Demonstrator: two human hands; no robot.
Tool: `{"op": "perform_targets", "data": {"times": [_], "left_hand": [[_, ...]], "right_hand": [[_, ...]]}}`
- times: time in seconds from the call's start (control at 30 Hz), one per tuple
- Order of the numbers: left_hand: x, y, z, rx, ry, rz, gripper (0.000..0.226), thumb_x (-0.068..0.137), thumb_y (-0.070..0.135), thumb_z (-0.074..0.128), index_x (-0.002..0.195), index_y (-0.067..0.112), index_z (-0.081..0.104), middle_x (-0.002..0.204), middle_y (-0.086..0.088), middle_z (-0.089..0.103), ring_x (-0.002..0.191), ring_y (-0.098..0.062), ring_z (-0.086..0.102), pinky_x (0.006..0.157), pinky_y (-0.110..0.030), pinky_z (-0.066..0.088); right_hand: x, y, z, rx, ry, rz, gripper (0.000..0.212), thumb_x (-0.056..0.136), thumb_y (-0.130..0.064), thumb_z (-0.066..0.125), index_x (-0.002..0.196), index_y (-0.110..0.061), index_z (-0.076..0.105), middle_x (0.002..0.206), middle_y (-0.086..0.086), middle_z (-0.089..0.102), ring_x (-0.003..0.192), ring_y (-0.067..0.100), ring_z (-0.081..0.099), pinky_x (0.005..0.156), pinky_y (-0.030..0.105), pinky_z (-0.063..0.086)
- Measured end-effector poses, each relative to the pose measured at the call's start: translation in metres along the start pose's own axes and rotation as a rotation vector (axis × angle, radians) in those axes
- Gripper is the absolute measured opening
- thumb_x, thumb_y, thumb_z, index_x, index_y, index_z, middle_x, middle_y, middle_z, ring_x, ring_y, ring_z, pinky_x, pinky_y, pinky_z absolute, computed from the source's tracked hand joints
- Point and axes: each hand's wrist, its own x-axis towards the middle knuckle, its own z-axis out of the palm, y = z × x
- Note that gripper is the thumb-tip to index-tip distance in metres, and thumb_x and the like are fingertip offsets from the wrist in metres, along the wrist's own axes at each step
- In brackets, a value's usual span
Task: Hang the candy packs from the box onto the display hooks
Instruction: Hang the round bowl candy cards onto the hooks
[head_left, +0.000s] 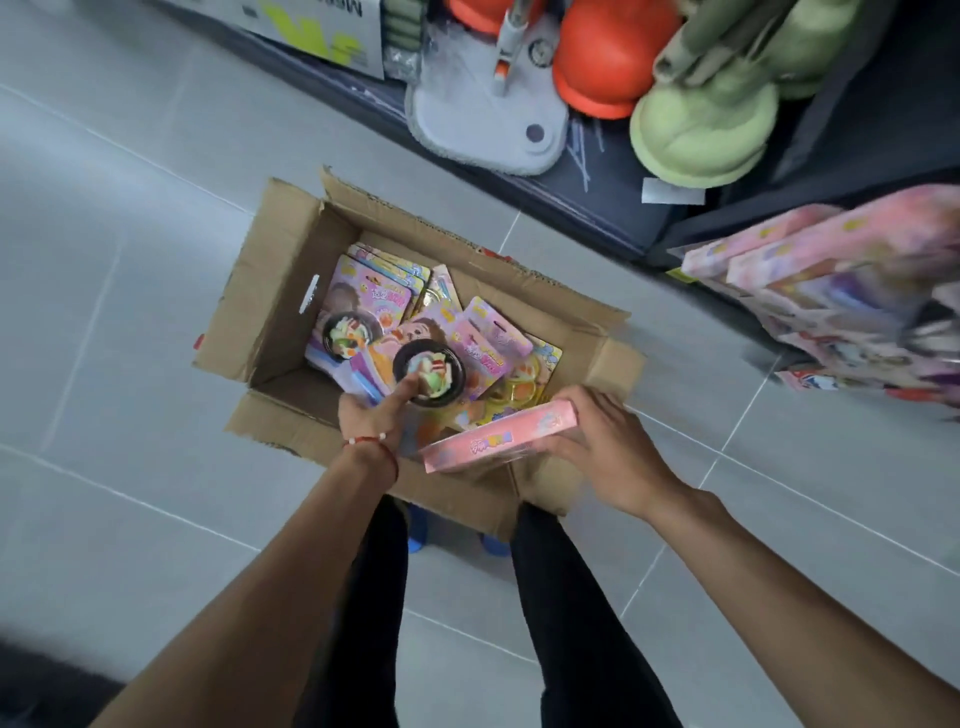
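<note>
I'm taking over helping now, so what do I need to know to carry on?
Left hand: reaching into the cardboard box, one finger on a bowl pack; grip unclear.
Right hand: holds a pink pack over the box's near edge.
Done: display packs show at right, blurred; hooks not visible.
Left: many candy packs lie in the box; hang the held one, then those.
</note>
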Motion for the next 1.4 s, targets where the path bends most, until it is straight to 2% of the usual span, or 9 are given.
{"op": "perform_targets", "data": {"times": [0.2,0.37,0.5,0.6,0.7,0.87,1.07,1.23,1.4], "left_hand": [[-0.113,0.051,-0.031,0.026,0.014,0.242,0.047,0.083,0.019,0.084,0.092,-0.003,0.044,0.070,-0.007,0.041,0.040,-0.004,0.037,0.031,-0.012,0.028],[-0.186,0.083,-0.062,-0.077,-0.048,0.302,0.040,0.075,0.016,0.087,0.094,-0.010,0.063,0.073,0.001,0.066,0.058,-0.006,0.060,0.043,-0.015,0.045],[-0.231,0.100,-0.084,-0.197,-0.130,0.362,0.039,0.074,0.010,0.086,0.108,-0.001,0.070,0.096,-0.007,0.075,0.083,-0.021,0.071,0.072,-0.030,0.055],[-0.271,0.117,-0.097,-0.220,-0.209,0.389,0.022,0.080,0.003,0.079,0.083,0.013,0.060,0.061,0.012,0.067,0.060,-0.006,0.063,0.054,-0.019,0.051],[-0.308,0.133,-0.109,-0.238,-0.322,0.423,0.020,0.080,0.003,0.077,0.092,0.008,0.061,0.049,0.018,0.060,0.051,-0.002,0.060,0.052,-0.021,0.050],[-0.373,0.147,-0.123,-0.202,-0.510,0.472,0.051,0.075,0.022,0.085,0.118,0.006,0.061,0.108,-0.013,0.071,0.097,-0.026,0.073,0.084,-0.040,0.062],[-0.448,0.164,-0.116,-0.223,-0.810,0.426,0.087,0.049,0.032,0.098,0.126,0.004,0.068,0.132,-0.023,0.065,0.121,-0.039,0.065,0.106,-0.060,0.048],[-0.535,0.178,-0.105,-0.272,-0.977,0.498,0.060,0.080,0.014,0.076,0.137,0.006,0.060,0.136,-0.021,0.063,0.126,-0.041,0.060,0.109,-0.060,0.044],[-0.617,0.184,-0.087,-0.310,-1.101,0.602,0.064,0.085,0.016,0.071,0.145,0.002,0.051,0.145,-0.019,0.057,0.134,-0.036,0.055,0.114,-0.053,0.041]], "right_hand": [[-0.068,-0.018,-0.066,0.033,0.061,0.113,0.044,0.096,-0.047,0.063,0.123,-0.013,0.054,0.124,0.006,0.061,0.117,0.031,0.055,0.092,0.046,0.044],[-0.131,-0.035,-0.109,0.303,0.153,0.267,0.050,0.090,-0.063,0.059,0.115,-0.021,0.050,0.126,-0.001,0.062,0.115,0.023,0.062,0.094,0.046,0.050],[-0.181,-0.044,-0.122,0.592,0.252,0.296,0.057,0.079,-0.076,0.054,0.113,-0.031,0.049,0.122,-0.006,0.066,0.107,0.017,0.068,0.089,0.050,0.058],[-0.224,-0.065,-0.130,0.786,0.389,0.310,0.034,0.098,-0.043,0.062,0.124,-0.023,0.052,0.125,-0.003,0.068,0.105,0.007,0.070,0.077,0.020,0.059],[-0.269,-0.090,-0.135,0.927,0.562,0.278,0.026,0.102,-0.028,0.061,0.125,-0.019,0.057,0.116,-0.008,0.071,0.097,-0.003,0.070,0.070,0.009,0.051],[-0.336,-0.124,-0.150,1.153,0.820,0.251,0.016,0.102,-0.019,0.060,0.116,-0.011,0.063,0.106,0.000,0.074,0.084,0.002,0.072,0.065,0.013,0.053],[-0.399,-0.140,-0.185,1.259,1.080,0.173,0.022,0.102,-0.018,0.060,0.121,-0.006,0.061,0.103,0.000,0.076,0.092,0.012,0.076,0.064,0.016,0.055],[-0.445,-0.133,-0.229,1.308,1.227,0.049,0.025,0.106,-0.019,0.053,0.129,-0.011,0.058,0.111,0.002,0.075,0.093,0.011,0.075,0.065,0.018,0.057],[-0.489,-0.113,-0.289,1.282,1.330,-0.060,0.025,0.107,-0.021,0.048,0.130,-0.013,0.055,0.110,-0.006,0.073,0.088,0.001,0.074,0.064,0.017,0.057]]}}
